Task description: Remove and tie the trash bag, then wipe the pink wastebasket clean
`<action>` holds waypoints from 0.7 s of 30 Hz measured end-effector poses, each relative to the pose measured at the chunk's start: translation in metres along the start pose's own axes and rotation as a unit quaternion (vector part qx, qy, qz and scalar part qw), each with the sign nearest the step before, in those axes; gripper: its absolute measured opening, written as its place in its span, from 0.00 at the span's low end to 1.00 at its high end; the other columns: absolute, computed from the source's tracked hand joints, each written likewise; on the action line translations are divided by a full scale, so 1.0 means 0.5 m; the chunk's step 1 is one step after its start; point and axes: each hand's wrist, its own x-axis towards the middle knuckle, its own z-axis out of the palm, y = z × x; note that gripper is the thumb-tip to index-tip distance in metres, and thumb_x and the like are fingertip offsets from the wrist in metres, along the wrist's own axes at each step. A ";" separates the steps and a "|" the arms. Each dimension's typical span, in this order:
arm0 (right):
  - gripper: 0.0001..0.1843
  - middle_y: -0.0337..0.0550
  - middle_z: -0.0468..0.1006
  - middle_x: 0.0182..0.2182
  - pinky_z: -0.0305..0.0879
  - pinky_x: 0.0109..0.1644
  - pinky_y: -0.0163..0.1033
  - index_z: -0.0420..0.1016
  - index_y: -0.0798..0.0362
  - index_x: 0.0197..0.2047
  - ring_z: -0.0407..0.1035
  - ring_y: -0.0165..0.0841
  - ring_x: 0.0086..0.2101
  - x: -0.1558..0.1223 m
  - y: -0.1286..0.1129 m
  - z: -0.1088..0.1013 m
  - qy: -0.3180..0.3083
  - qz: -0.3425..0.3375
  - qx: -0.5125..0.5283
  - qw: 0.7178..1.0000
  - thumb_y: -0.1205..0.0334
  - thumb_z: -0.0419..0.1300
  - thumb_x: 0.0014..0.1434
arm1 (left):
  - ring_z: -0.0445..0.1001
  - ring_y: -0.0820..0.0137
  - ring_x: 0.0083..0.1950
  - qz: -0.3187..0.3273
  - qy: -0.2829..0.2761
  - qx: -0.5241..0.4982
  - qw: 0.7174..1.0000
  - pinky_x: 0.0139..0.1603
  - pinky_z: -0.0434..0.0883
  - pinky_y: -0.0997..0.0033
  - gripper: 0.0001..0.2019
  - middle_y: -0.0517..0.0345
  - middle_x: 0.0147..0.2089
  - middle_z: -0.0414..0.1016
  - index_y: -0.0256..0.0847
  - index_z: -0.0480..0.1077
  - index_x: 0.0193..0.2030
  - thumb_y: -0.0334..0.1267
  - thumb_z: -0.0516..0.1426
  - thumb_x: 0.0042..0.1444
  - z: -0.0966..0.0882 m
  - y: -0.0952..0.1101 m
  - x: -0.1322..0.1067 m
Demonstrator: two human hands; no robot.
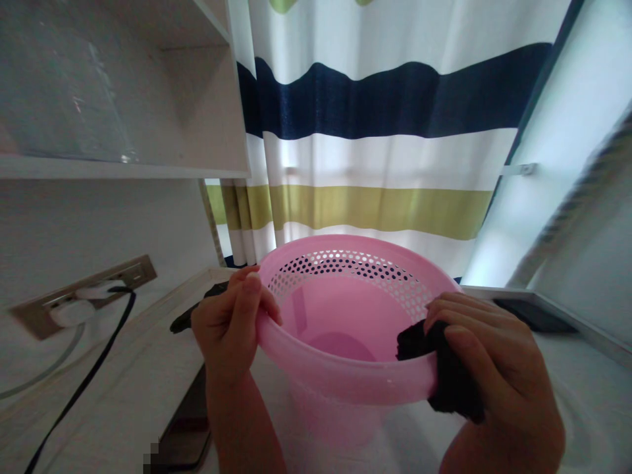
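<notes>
A pink plastic wastebasket (345, 382) with a band of round holes below its rim is tilted so that I look down into it; no contents show inside. My left hand (234, 313) is closed round the left side of the rim, with the thumb on top. At the right side, my right hand (494, 368) is closed on a black cloth (454, 378), which is folded over the rim and pressed against it. Part of the cloth hangs inside and part outside. The fingertips of my right hand are partly hidden behind the cloth.
A white tabletop (123, 388) lies below. On it are a dark phone-like slab (185, 421), a black object (195, 313) behind my left hand and a flat dark item (536, 316). A wall socket (83, 296) with plugs and a black cable (93, 365) is left. A striped curtain (365, 158) hangs behind.
</notes>
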 end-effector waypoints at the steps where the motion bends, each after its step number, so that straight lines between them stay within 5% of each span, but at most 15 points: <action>1: 0.18 0.40 0.66 0.16 0.57 0.26 0.39 0.66 0.49 0.19 0.64 0.33 0.22 -0.001 0.003 -0.001 0.002 0.006 0.004 1.000 0.61 0.45 0.57 | 0.63 0.79 0.18 -0.009 0.020 0.008 1.000 0.48 0.65 0.64 0.19 0.68 0.13 0.63 0.41 0.63 0.13 0.35 0.49 0.54 0.003 -0.006 0.003; 4: 0.18 0.40 0.66 0.17 0.58 0.27 0.40 0.67 0.50 0.20 0.64 0.33 0.23 -0.002 0.006 0.000 0.005 0.015 0.014 1.000 0.61 0.46 0.57 | 0.66 0.78 0.22 -0.037 0.061 0.072 0.995 0.50 0.64 0.63 0.13 0.67 0.18 0.68 0.41 0.68 0.18 0.37 0.50 0.52 0.010 0.002 0.006; 9: 0.18 0.41 0.65 0.15 0.56 0.24 0.40 0.67 0.49 0.20 0.63 0.33 0.21 0.002 -0.009 0.004 0.003 -0.003 -0.004 1.000 0.61 0.45 0.57 | 0.71 0.74 0.31 -0.064 0.119 0.102 0.986 0.53 0.62 0.62 0.11 0.67 0.23 0.70 0.45 0.68 0.23 0.34 0.49 0.53 0.013 0.083 -0.020; 11: 0.18 0.41 0.65 0.15 0.55 0.24 0.40 0.67 0.48 0.19 0.63 0.33 0.21 0.005 -0.021 0.007 0.005 -0.003 -0.015 1.000 0.60 0.45 0.57 | 0.72 0.73 0.31 -0.010 0.064 0.103 0.993 0.53 0.62 0.60 0.11 0.68 0.22 0.70 0.46 0.68 0.25 0.36 0.48 0.54 0.014 0.120 -0.036; 16: 0.17 0.40 0.63 0.14 0.54 0.23 0.40 0.66 0.48 0.18 0.61 0.33 0.19 0.009 -0.049 0.018 0.003 -0.008 -0.035 0.999 0.56 0.48 0.56 | 0.72 0.70 0.33 0.091 -0.203 0.115 0.968 0.45 0.67 0.63 0.07 0.63 0.29 0.74 0.47 0.66 0.35 0.42 0.49 0.52 0.031 0.165 -0.056; 21: 0.17 0.41 0.63 0.15 0.54 0.25 0.40 0.66 0.51 0.21 0.61 0.32 0.20 0.004 -0.060 0.029 0.025 -0.009 -0.053 0.998 0.58 0.45 0.57 | 0.72 0.63 0.35 0.112 -0.242 0.201 0.943 0.35 0.67 0.60 0.19 0.53 0.36 0.74 0.40 0.61 0.47 0.47 0.51 0.49 0.059 0.158 -0.060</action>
